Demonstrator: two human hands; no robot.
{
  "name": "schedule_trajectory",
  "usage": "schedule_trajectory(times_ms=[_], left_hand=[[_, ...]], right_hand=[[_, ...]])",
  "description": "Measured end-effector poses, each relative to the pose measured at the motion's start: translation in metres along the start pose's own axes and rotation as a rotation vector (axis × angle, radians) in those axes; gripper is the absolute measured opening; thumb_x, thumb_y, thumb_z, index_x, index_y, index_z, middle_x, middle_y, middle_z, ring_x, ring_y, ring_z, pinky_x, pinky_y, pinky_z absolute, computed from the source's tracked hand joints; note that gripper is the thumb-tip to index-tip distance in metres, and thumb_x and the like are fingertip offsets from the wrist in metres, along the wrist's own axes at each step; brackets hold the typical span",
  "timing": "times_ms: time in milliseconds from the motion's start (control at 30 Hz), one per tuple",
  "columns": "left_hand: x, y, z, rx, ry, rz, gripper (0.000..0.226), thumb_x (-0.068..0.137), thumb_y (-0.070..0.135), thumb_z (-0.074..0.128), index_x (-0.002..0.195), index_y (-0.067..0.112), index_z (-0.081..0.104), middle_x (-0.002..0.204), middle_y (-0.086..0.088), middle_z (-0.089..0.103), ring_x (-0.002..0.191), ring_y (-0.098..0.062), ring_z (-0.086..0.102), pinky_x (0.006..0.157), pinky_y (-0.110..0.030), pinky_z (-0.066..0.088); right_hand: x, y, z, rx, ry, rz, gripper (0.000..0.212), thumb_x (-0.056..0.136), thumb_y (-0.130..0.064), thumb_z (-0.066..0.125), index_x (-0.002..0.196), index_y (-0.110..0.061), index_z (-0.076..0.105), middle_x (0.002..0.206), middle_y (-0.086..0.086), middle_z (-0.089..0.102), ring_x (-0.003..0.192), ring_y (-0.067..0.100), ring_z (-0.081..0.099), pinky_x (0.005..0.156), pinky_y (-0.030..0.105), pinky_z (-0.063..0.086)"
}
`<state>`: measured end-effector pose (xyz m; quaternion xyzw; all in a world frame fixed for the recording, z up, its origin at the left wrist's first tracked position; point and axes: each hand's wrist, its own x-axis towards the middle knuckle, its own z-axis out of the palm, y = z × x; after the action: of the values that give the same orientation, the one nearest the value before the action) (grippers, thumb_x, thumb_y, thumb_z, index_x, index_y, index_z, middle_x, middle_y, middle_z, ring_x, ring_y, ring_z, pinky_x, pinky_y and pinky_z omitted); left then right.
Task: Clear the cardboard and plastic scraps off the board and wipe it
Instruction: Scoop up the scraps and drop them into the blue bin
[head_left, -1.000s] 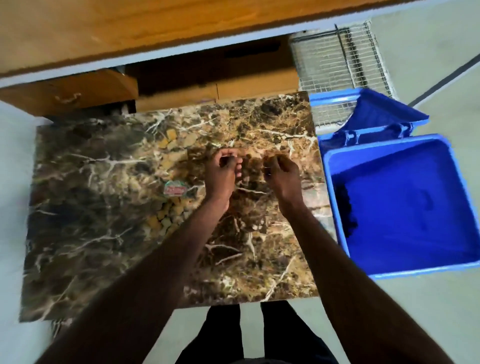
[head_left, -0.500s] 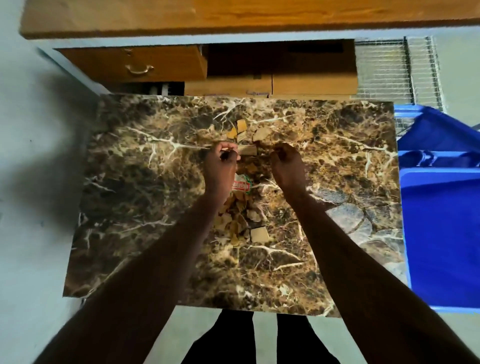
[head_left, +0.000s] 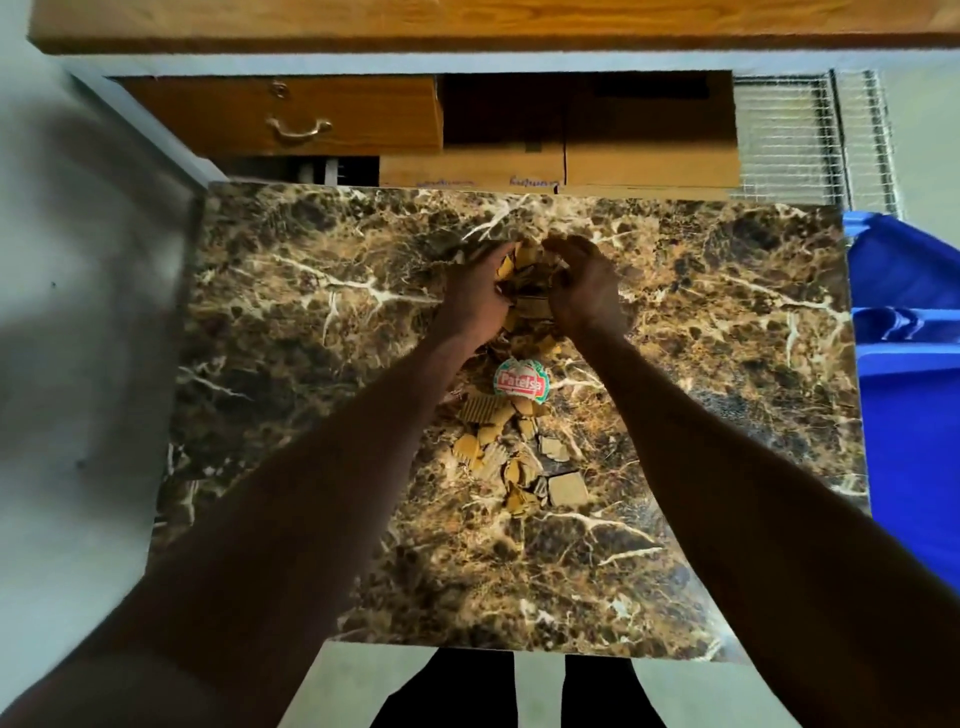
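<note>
The left hand (head_left: 475, 299) and the right hand (head_left: 584, 291) lay close together over the far middle of the marble-patterned board (head_left: 311, 322), palms turned toward each other with fingers bent inward, cupped around a small heap of tan cardboard scraps (head_left: 527, 291) between them. The fingers were curved rather than closed tight; some scraps showed in the gap between the two palms, and both hands were blurred, so I could not tell whether either one actually gripped a piece or only pressed against the heap.

Nearer the person, between the two forearms, a round plastic label (head_left: 521, 382) printed in red, green and white lay flat on the board just below the hands. Below that label a loose trail of more cardboard pieces (head_left: 501, 452) ran toward the near edge, several showing corrugated ridges, and a square piece (head_left: 567, 489) sat at the trail's right end.

The board filled most of the view. To its right stood a blue bin (head_left: 914, 447), its wall just beside the board's edge. Beyond the far edge sat brown cardboard boxes (head_left: 561, 166), a wooden drawer (head_left: 291, 117) with a metal handle, and a wire mesh panel (head_left: 800, 140) at the far right. The person's dark trouser legs (head_left: 441, 691) showed under the near edge.
</note>
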<state>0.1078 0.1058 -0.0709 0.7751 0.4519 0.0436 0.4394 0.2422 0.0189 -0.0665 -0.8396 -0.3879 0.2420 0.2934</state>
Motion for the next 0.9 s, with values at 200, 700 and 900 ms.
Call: schedule_trajectory(times_ms=[200,700,900], left_hand=[[-0.001,-0.007,0.010,0.187,-0.063,0.125,0.072,0.093,-0.010,0.051,0.161,0.008,0.037,0.170,-0.001,0.029,0.155,-0.023,0.026,0.130,-0.042,0.020],[-0.145,-0.066,0.033,-0.006,-0.121,0.276,0.056,0.110,0.019,0.050,0.163,0.022,0.034,0.167,-0.001,0.037,0.151,-0.008,0.033,0.120,-0.013,0.024],[-0.184,-0.057,0.044,-0.019,-0.025,0.198,0.052,0.111,0.027,0.047,0.162,0.025,0.037,0.158,-0.005,0.049,0.142,-0.012,0.044,0.118,-0.027,0.033]], right_hand=[[-0.001,-0.001,0.004,-0.176,-0.224,-0.193,0.070,0.098,-0.051,0.031,0.152,-0.013,0.055,0.157,0.013,0.052,0.142,0.040,0.043,0.112,0.056,0.049],[-0.139,0.052,0.014,-0.089,-0.416,-0.262,0.057,0.110,-0.042,0.034,0.159,-0.018,0.049,0.173,0.008,0.028,0.164,0.031,0.011,0.133,0.047,0.017],[-0.165,0.062,0.009,-0.117,-0.381,-0.358,0.047,0.112,-0.036,0.049,0.157,-0.020,0.052,0.170,0.007,0.037,0.161,0.027,0.023,0.130,0.048,0.028]])
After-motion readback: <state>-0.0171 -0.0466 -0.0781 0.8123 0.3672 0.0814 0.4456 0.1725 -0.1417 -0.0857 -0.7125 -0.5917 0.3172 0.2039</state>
